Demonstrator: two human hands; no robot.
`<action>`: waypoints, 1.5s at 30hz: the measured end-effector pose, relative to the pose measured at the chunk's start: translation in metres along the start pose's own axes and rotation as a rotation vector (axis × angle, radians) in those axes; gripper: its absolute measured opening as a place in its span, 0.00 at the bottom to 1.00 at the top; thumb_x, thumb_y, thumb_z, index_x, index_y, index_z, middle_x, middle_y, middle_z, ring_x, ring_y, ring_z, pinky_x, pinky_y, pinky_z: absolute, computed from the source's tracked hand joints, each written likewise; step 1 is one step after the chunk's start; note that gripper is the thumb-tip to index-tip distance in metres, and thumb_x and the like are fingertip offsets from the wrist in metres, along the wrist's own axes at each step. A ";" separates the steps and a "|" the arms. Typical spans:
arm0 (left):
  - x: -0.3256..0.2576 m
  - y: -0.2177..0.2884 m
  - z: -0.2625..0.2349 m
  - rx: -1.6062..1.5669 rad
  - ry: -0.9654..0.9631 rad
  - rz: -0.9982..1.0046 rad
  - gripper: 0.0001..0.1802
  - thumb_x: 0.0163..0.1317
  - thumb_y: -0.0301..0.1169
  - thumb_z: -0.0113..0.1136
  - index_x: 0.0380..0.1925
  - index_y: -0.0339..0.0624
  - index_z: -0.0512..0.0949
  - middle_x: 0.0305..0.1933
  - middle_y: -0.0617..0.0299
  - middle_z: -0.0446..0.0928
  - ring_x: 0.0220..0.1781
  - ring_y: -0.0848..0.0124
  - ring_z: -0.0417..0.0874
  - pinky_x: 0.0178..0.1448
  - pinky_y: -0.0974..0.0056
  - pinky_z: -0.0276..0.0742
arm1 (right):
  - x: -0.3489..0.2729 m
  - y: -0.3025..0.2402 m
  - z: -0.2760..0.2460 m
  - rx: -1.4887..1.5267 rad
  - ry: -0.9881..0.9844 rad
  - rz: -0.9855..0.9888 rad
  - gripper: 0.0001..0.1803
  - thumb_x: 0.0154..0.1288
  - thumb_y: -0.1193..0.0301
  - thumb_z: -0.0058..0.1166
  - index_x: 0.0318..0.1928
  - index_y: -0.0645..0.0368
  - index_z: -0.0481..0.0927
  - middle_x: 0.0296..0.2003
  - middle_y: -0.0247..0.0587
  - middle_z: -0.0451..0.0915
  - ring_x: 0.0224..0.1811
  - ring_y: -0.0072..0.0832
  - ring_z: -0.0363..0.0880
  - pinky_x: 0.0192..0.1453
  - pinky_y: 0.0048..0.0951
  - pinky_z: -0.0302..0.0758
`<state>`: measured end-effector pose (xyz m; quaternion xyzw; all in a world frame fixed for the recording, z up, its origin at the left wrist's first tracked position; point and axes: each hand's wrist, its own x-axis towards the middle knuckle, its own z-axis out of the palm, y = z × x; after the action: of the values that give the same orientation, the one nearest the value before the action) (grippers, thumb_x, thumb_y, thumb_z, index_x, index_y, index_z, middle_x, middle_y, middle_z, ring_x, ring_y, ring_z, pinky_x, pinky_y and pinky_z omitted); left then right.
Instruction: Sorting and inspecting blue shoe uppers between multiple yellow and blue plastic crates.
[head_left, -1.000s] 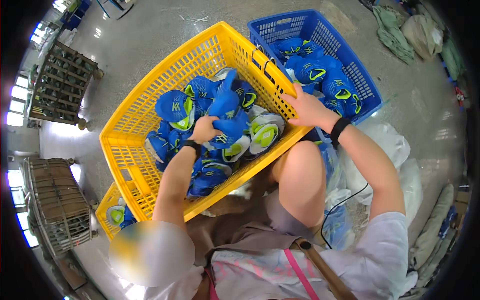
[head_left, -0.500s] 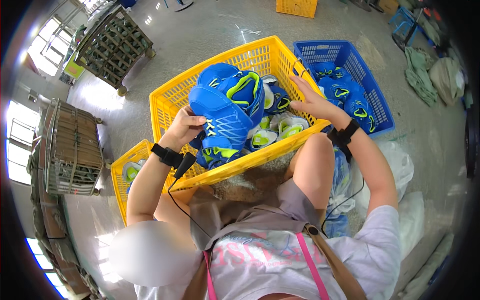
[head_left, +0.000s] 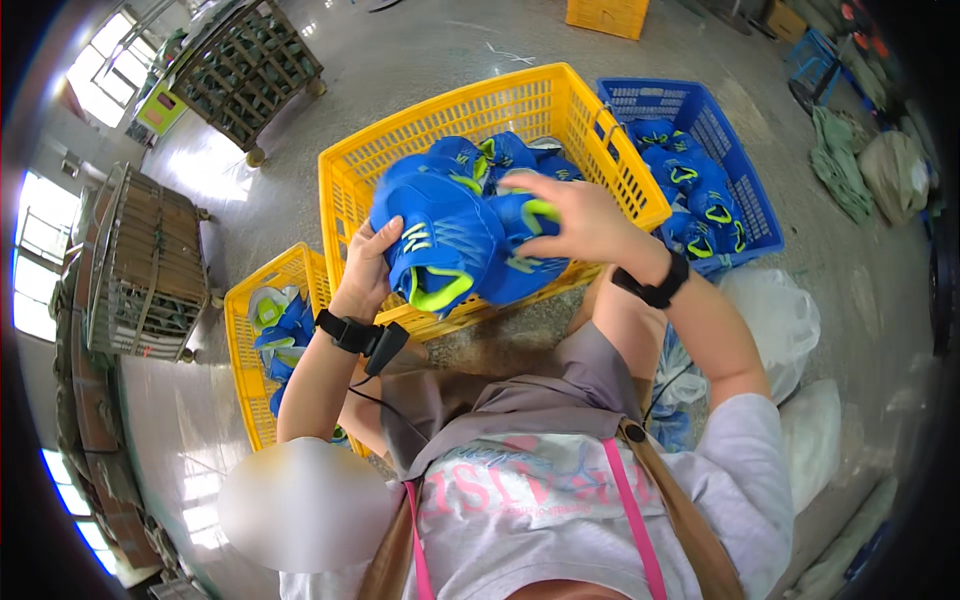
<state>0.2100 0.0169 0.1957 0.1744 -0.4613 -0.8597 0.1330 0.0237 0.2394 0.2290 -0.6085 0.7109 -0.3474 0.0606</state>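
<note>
My left hand (head_left: 372, 262) grips a blue shoe upper (head_left: 435, 225) with a bright green lining, thumb on its outer face. It is held above the near side of a yellow plastic crate (head_left: 350, 170). My right hand (head_left: 590, 225) curls its fingers and thumb round a second blue shoe upper (head_left: 530, 225) with a green collar, pressed against the first. More blue uppers (head_left: 508, 150) lie in the crate behind them, partly hidden by what I hold.
A blue crate (head_left: 770, 220) of similar uppers stands at the right. A smaller yellow crate (head_left: 240, 350) with uppers is at the left. Clear plastic bags (head_left: 775, 320) lie by my right leg. Slatted carts (head_left: 150, 260) stand further left, and an orange-yellow crate (head_left: 605, 15) at the back.
My right hand, open over the crate's right side before, has moved left and closed round an upper. The uppers in my left hand have shifted slightly lower, and more uppers show in the crate behind.
</note>
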 end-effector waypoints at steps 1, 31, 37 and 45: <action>-0.003 0.004 -0.001 0.015 0.044 0.107 0.28 0.55 0.31 0.62 0.53 0.32 0.64 0.49 0.52 0.74 0.47 0.64 0.78 0.54 0.59 0.75 | -0.015 0.009 -0.001 0.086 0.115 0.043 0.37 0.41 0.54 0.66 0.55 0.49 0.70 0.44 0.48 0.77 0.42 0.41 0.77 0.45 0.35 0.73; -0.005 -0.002 -0.015 -0.569 -0.103 0.299 0.23 0.67 0.40 0.37 0.55 0.36 0.66 0.57 0.46 0.68 0.58 0.53 0.70 0.62 0.48 0.66 | -0.081 0.040 0.053 2.224 0.605 0.179 0.22 0.65 0.57 0.42 0.55 0.54 0.69 0.53 0.45 0.73 0.56 0.39 0.70 0.63 0.55 0.56; -0.002 -0.012 -0.001 -0.557 0.038 0.207 0.22 0.67 0.38 0.36 0.56 0.36 0.64 0.58 0.46 0.67 0.59 0.51 0.69 0.63 0.47 0.64 | -0.078 0.023 0.049 2.165 0.405 0.010 0.17 0.63 0.56 0.44 0.41 0.54 0.78 0.45 0.47 0.77 0.52 0.42 0.72 0.63 0.63 0.53; 0.014 -0.042 0.021 -0.579 0.062 0.054 0.19 0.66 0.34 0.38 0.52 0.36 0.66 0.54 0.47 0.71 0.57 0.55 0.72 0.61 0.49 0.67 | -0.071 0.002 0.072 2.047 0.492 0.038 0.28 0.58 0.56 0.54 0.57 0.53 0.67 0.49 0.42 0.74 0.51 0.34 0.73 0.55 0.36 0.71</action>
<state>0.1861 0.0497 0.1690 0.1430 -0.1968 -0.9460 0.2141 0.0764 0.2735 0.1496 -0.1684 0.0806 -0.8950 0.4051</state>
